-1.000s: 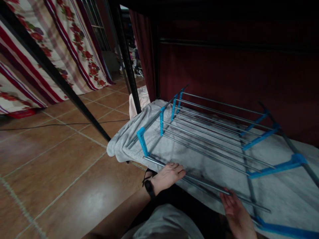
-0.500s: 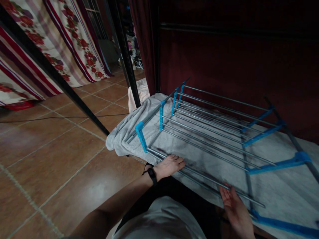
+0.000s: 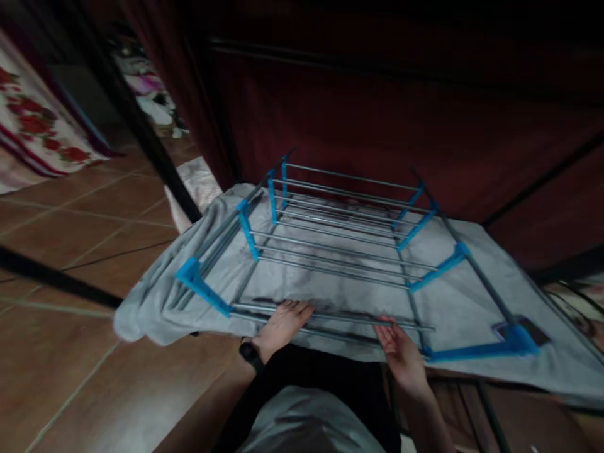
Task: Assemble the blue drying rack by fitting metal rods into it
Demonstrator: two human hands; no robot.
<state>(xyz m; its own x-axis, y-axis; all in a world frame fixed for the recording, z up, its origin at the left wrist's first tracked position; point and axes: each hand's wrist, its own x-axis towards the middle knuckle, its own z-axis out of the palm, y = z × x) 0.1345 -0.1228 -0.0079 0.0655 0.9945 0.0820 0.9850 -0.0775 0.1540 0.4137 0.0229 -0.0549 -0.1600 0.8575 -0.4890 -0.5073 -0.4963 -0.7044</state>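
A rack of grey metal tubes with blue plastic connectors (image 3: 248, 229) lies on a grey blanket (image 3: 330, 248). Along its near side runs a loose-ended metal tube (image 3: 342, 318), whose right end stops short of the near right blue connector (image 3: 472, 352). My left hand (image 3: 287, 322), with a dark band at the wrist, is wrapped over this tube from above. Further right, my right hand (image 3: 400, 351) holds the same tube at its fingers, palm turned upward. A second tube (image 3: 342, 335) runs just below, close to my lap.
Black metal posts (image 3: 141, 126) stand at the left, and a dark red curtain (image 3: 353, 113) hangs behind the rack. A phone-like dark object (image 3: 535, 330) lies by the right connector. Tiled floor (image 3: 85, 352) and a thin cable (image 3: 104, 258) show at left.
The view has swung to the right, so the rack sits further left and its right side shows more. Both hands stay on the same tube.
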